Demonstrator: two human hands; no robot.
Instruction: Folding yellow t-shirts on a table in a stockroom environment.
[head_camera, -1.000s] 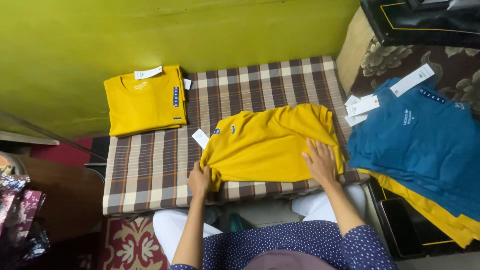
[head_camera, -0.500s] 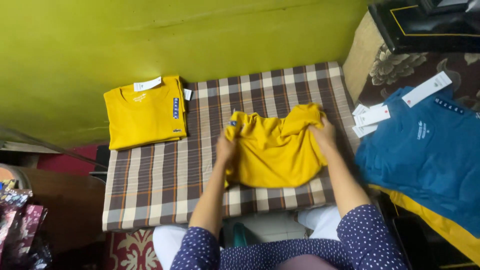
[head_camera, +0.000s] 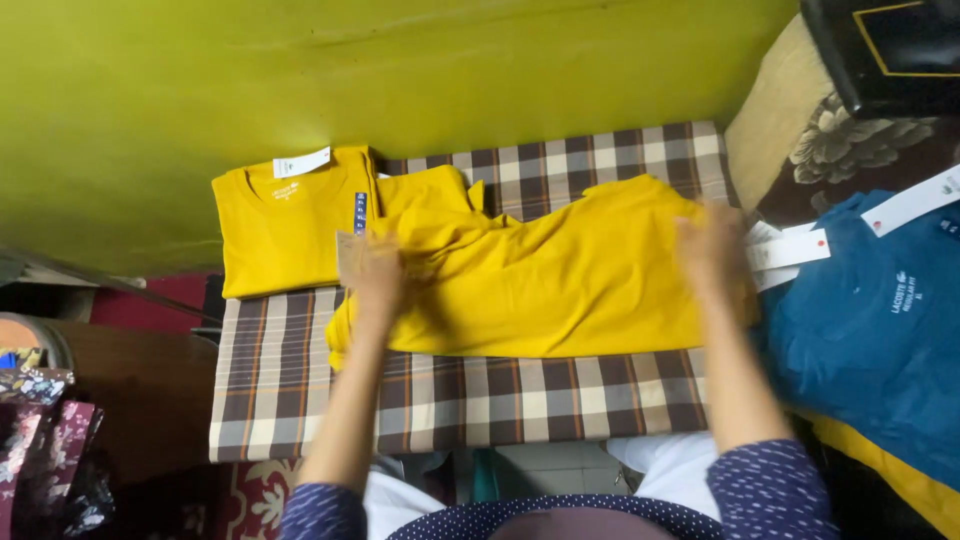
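A yellow t-shirt (head_camera: 560, 275) lies spread wide across the checked brown-and-cream cushion (head_camera: 470, 400). My left hand (head_camera: 372, 270) grips its left end near the collar. My right hand (head_camera: 712, 248) grips its right end, close to the cushion's right edge. Both hands are blurred by motion. The shirt's left part overlaps a folded yellow t-shirt (head_camera: 285, 225) with a white tag that rests at the cushion's back left corner.
A pile of blue t-shirts (head_camera: 880, 330) with white tags lies to the right, yellow shirts under it. A yellow-green wall (head_camera: 400, 70) stands behind. A dark floral cushion (head_camera: 860, 140) sits at the back right. Patterned fabric (head_camera: 40, 440) is at lower left.
The shirt was bunched between my hands half a second ago; now both hands have pulled apart and stretched it out wide across the cushion, its left end reaching the folded shirt.
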